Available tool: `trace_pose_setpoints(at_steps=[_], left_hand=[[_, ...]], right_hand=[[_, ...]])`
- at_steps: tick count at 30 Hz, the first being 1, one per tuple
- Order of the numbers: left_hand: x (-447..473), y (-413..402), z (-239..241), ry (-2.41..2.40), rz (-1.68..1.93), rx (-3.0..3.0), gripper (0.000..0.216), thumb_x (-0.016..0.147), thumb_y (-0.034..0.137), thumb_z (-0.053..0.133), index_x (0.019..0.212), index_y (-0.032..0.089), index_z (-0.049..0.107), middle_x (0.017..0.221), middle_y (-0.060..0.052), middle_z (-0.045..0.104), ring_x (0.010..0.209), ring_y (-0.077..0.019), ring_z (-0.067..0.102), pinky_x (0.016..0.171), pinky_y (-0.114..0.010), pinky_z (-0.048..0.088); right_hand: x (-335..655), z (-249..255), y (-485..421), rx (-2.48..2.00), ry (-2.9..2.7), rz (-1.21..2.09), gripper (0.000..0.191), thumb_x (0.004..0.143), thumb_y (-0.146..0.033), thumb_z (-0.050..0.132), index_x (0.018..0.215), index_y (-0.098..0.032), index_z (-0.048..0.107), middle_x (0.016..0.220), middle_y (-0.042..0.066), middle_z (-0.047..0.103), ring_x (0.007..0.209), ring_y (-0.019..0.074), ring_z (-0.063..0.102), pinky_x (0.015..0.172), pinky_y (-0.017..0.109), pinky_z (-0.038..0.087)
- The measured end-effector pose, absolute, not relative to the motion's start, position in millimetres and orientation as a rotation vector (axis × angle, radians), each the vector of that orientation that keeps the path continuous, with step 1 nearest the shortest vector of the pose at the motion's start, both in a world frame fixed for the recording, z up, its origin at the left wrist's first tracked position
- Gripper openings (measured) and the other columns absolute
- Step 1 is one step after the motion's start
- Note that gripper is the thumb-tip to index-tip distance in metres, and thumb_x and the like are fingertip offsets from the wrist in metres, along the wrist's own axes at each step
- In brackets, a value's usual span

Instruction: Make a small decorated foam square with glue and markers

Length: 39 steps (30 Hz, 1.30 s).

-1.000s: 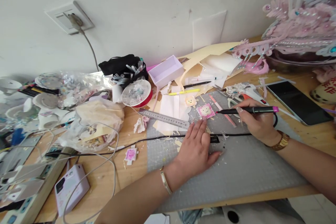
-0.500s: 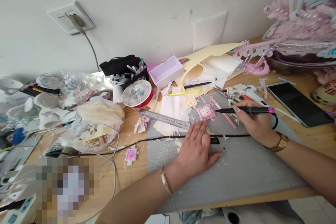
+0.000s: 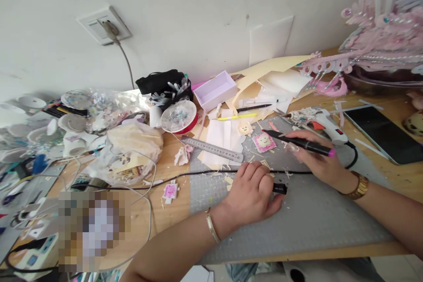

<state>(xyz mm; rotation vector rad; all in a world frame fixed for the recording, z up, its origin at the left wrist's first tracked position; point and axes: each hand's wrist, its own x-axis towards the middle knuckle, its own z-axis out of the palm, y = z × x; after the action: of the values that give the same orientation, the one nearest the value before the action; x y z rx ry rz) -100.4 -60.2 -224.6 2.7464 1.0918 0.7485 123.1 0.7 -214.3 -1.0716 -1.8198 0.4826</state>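
My right hand [image 3: 313,154] grips a black marker [image 3: 299,142] with a pink end, its tip pointing left above a small square piece [image 3: 264,142]. That piece has a smiling face and a pink-coloured border, and lies on the grey cutting mat [image 3: 317,220]. Below it, my left hand [image 3: 253,191] rests with curled fingers around a black marker cap [image 3: 279,188] that pokes out beside the thumb. A peach smiling piece [image 3: 245,128] lies just beyond. Off the mat to the left is a pink-centred square piece [image 3: 170,191].
A steel ruler [image 3: 213,150] and a black cable [image 3: 205,172] cross the mat. At right lie a glue gun [image 3: 333,128] and a phone [image 3: 383,132]. Behind stand a lilac box [image 3: 214,92] and a ribbon spool [image 3: 179,116]. Plastic bags [image 3: 128,154] crowd the left.
The marker tip has lifted off the pink-bordered piece and moved up and left. My left fingers, stretched toward that piece before, have drawn back and curled. The whole view has shifted slightly.
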Motion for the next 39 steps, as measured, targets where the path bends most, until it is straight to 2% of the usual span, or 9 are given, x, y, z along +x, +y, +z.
trace_pose_setpoints(at_steps=[6, 9, 22, 26, 32, 39], left_hand=[[-100.3, -60.5, -227.0, 1.224, 0.749, 2.790, 0.031, 0.094, 0.044, 0.055, 0.102, 0.014, 0.062, 0.132, -0.019, 0.065, 0.122, -0.0349, 0.058, 0.096, -0.052, 0.049], [-100.2, -61.3, -227.4, 1.271, 0.669, 2.793, 0.034, 0.094, 0.047, 0.056, 0.103, 0.015, 0.062, 0.137, -0.019, 0.063, 0.124, -0.0359, 0.057, 0.096, -0.053, 0.049], [-99.5, -59.9, -229.3, 1.334, 0.617, 2.796, 0.040, 0.094, 0.052, 0.056, 0.107, 0.014, 0.061, 0.137, -0.019, 0.063, 0.124, -0.0363, 0.057, 0.097, -0.053, 0.048], [-99.3, -60.5, -228.6, 1.337, 0.604, 2.805, 0.041, 0.094, 0.052, 0.055, 0.107, 0.013, 0.061, 0.137, -0.019, 0.063, 0.124, -0.0363, 0.057, 0.096, -0.053, 0.048], [-99.3, -60.7, -229.0, 1.333, 0.596, 2.801, 0.041, 0.094, 0.052, 0.056, 0.107, 0.013, 0.061, 0.138, -0.020, 0.062, 0.125, -0.0363, 0.056, 0.097, -0.053, 0.046], [-99.0, -61.6, -226.5, 1.346, 0.652, 2.852, 0.039, 0.093, 0.049, 0.057, 0.103, 0.012, 0.063, 0.133, -0.017, 0.066, 0.118, -0.0345, 0.058, 0.092, -0.050, 0.047]], right_hand=[[114.1, -219.6, -1.7, -0.956, -1.945, 0.473, 0.028, 0.091, -0.022, 0.058, 0.116, -0.030, 0.068, 0.105, 0.004, 0.078, 0.097, 0.0223, 0.071, 0.087, 0.039, 0.056], [114.4, -220.7, -1.6, -1.007, -1.934, 0.469, 0.026, 0.093, -0.025, 0.057, 0.115, -0.030, 0.069, 0.105, 0.004, 0.077, 0.096, 0.0229, 0.070, 0.085, 0.039, 0.056], [112.2, -221.3, -1.0, -1.021, -1.958, 0.422, 0.028, 0.093, -0.025, 0.057, 0.118, -0.030, 0.069, 0.105, 0.004, 0.078, 0.095, 0.0233, 0.069, 0.083, 0.041, 0.055], [113.1, -219.4, -1.6, -1.015, -1.950, 0.447, 0.026, 0.092, -0.025, 0.058, 0.114, -0.030, 0.070, 0.101, 0.003, 0.078, 0.092, 0.0235, 0.069, 0.080, 0.040, 0.055], [118.1, -217.8, -4.5, -1.036, -1.793, 0.531, 0.023, 0.096, -0.025, 0.055, 0.113, -0.029, 0.070, 0.077, 0.001, 0.073, 0.080, 0.0222, 0.066, 0.080, 0.039, 0.051], [118.6, -220.3, -3.8, -1.025, -1.862, 0.585, 0.021, 0.096, -0.026, 0.055, 0.111, -0.030, 0.069, 0.074, 0.000, 0.073, 0.081, 0.0223, 0.064, 0.075, 0.036, 0.049]])
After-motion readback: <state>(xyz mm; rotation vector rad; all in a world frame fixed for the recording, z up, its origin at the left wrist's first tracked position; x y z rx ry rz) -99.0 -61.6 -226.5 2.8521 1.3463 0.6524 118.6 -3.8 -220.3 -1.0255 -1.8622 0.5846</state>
